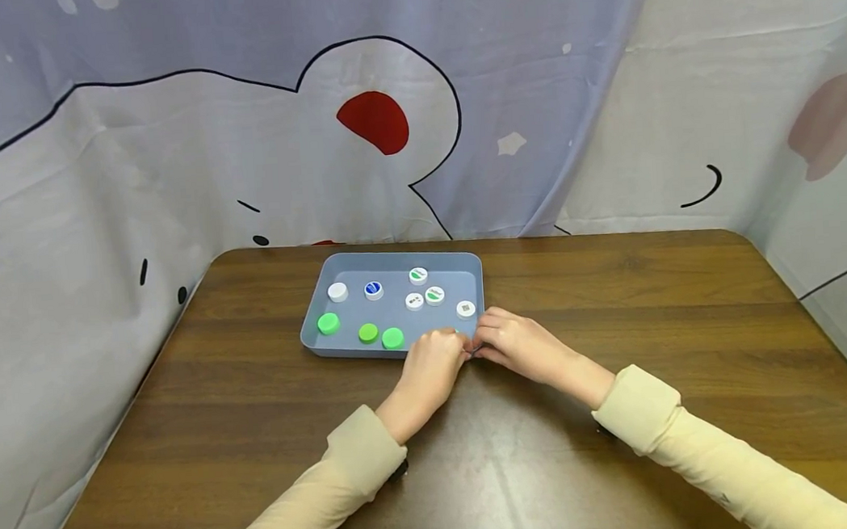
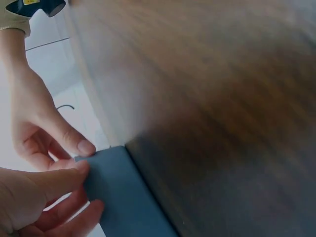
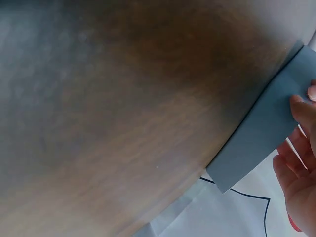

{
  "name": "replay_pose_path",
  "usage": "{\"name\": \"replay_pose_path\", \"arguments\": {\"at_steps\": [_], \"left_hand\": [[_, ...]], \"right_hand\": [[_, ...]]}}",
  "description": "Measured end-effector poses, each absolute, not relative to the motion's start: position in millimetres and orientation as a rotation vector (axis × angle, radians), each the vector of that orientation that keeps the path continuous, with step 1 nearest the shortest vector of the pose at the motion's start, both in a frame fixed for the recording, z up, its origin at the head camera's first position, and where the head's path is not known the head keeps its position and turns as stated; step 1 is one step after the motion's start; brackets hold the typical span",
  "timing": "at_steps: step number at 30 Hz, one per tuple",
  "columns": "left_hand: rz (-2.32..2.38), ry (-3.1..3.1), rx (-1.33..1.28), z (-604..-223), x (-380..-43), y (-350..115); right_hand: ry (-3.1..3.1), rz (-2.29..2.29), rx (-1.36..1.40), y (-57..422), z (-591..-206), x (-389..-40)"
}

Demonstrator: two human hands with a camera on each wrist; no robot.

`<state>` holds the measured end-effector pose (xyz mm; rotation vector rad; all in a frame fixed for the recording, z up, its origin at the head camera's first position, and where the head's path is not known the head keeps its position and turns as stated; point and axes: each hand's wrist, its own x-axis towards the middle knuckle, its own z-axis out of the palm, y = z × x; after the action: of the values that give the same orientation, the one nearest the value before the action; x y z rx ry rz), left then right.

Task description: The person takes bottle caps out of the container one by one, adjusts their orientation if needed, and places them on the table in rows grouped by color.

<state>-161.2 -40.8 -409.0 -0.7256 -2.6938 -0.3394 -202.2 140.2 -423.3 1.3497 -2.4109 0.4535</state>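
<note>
A shallow blue-grey tray point(image 1: 356, 351) lies on the table with several bottle caps inside. Both hands meet at its near right corner. My left hand point(image 1: 431, 363) pinches the rim of the near wall, its thumb outside. My right hand point(image 1: 519, 344) pinches the rim beside that corner, also with the thumb against the outer wall. In the left wrist view the two thumbs are close together at the tray's corner point(image 2: 114, 155). The right wrist view shows the tray's short side wall point(image 3: 252, 138) standing on the table. A bit of green shows behind the left fingers, mostly hidden.
Green caps point(image 1: 328, 324) lie along the tray's near side. White caps point(image 1: 338, 291), some printed, are spread toward its back and right, including one cap point(image 1: 466, 309) near the right hand. A patterned curtain point(image 1: 517, 129) hangs behind the wooden table point(image 1: 651, 299).
</note>
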Motion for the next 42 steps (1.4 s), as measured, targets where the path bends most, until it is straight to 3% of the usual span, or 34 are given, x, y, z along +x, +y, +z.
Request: {"name": "replay_pose_path", "arguments": {"at_steps": [42], "left_hand": [[-0.372, -2.747, -0.544, -407.6, -167.8, -93.8]], "right_hand": [[-2.461, 0.394, 1.264, 241.8, -423.8, -193.8]]}}
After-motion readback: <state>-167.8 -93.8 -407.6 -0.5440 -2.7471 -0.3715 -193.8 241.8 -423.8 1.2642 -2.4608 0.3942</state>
